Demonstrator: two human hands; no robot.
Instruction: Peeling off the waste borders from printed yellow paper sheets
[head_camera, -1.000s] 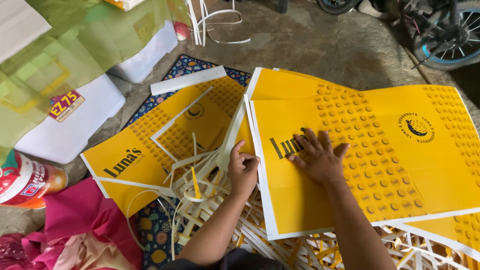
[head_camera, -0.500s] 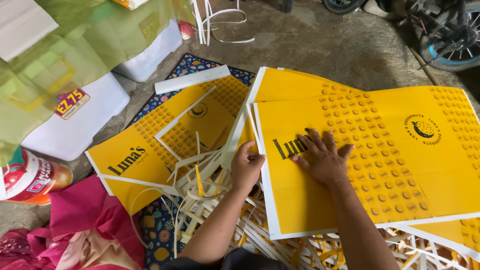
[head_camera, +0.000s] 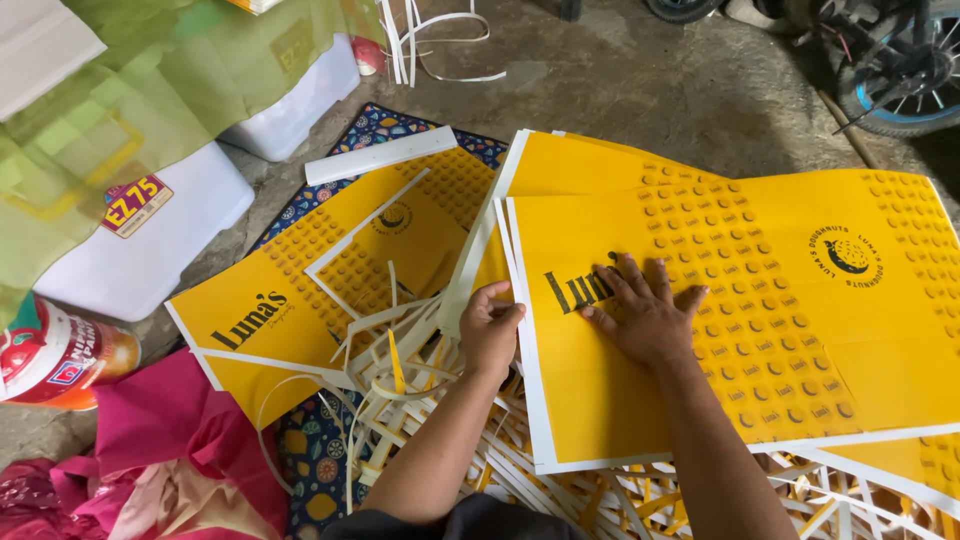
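Right hand (head_camera: 648, 318) spread flat, pressing the top yellow printed sheet (head_camera: 760, 330) of a stack on the floor. Left hand (head_camera: 490, 330) curled, pinching that sheet's white left edge. Thin glossy card, dotted pattern. Heap of trimmed white strips (head_camera: 400, 370) alongside; trimmed yellow piece (head_camera: 300, 300) lying left, stack remaining.

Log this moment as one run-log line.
left hand: gripping white edge of large yellow printed card sheet | right hand: flat, pressing sheet | beside: white trimmed card strips | floor: grey concrete
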